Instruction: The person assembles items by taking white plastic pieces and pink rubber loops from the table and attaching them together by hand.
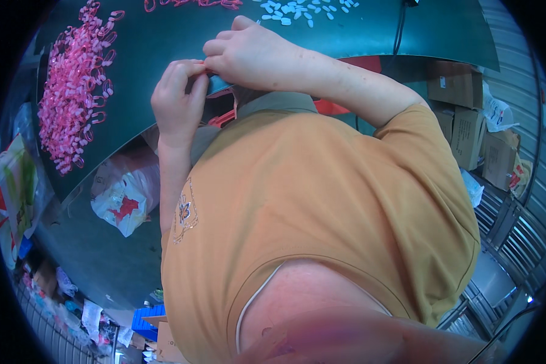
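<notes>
Over a smooth, dark green tabletop (142, 54), the left hand (179, 91) and the right hand (239, 57) are held together at the fingertips. The fingers of both are curled inward; whether a small piece is grasped between them cannot be told. Glossy pink loops with pale oval parts (76, 91) are heaped left of the left hand, well apart. Small flat white ovals (297, 9) are scattered just beyond the right hand. Brown cardboard cartons (467, 136) are stacked at the right, their printed marks too small to be read. A red print is borne by a whitish plastic bag (109, 197) near the left forearm.
</notes>
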Demonstrator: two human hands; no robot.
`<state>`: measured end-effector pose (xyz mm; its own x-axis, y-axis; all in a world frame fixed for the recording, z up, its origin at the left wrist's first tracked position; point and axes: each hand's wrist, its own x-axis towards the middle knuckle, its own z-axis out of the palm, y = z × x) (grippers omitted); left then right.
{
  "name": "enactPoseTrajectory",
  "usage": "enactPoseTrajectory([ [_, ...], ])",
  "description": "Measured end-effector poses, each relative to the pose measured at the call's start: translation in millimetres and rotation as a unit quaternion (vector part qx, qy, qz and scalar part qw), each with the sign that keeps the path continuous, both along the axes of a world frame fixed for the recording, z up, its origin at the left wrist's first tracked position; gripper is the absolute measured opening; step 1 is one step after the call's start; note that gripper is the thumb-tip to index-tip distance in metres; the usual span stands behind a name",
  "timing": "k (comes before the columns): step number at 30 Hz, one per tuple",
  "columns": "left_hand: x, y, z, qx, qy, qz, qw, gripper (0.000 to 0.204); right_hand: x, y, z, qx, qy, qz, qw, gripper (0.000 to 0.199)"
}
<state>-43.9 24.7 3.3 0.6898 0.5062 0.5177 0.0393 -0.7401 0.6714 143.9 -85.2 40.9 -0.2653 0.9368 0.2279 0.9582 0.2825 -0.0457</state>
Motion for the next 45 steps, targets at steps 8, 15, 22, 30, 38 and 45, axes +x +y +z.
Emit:
enactPoseTrajectory([
  [8,0.6,-2.3,-1.8,-0.031,0.005,0.007,0.999,0.014,8.6,-9.1,-28.7,0.065,0.193,-0.026,0.979,0.009],
  [15,2.4,-0.5,-2.5,0.001,-0.001,0.008,1.000,0.014,18.6,-1.1,-20.9,-0.001,0.243,0.001,0.970,0.018],
  [22,2.3,-0.5,-1.8,0.001,0.000,0.002,1.000,0.013,14.2,-5.5,-21.1,0.042,0.085,0.017,0.995,0.013],
  [30,1.3,-4.4,1.7,0.006,-0.004,0.012,1.000,0.013,8.5,-8.1,-29.5,0.087,0.092,0.001,0.992,0.014],
  [38,-39.6,49.5,13.7,0.052,0.055,0.146,0.986,0.011,66.8,32.9,-10.5,0.154,0.117,-0.075,0.978,0.016],
  [45,-66.0,113.1,11.7,0.208,0.090,0.269,0.936,0.025,84.9,68.0,-6.1,0.068,0.067,-0.167,0.981,0.017],
])
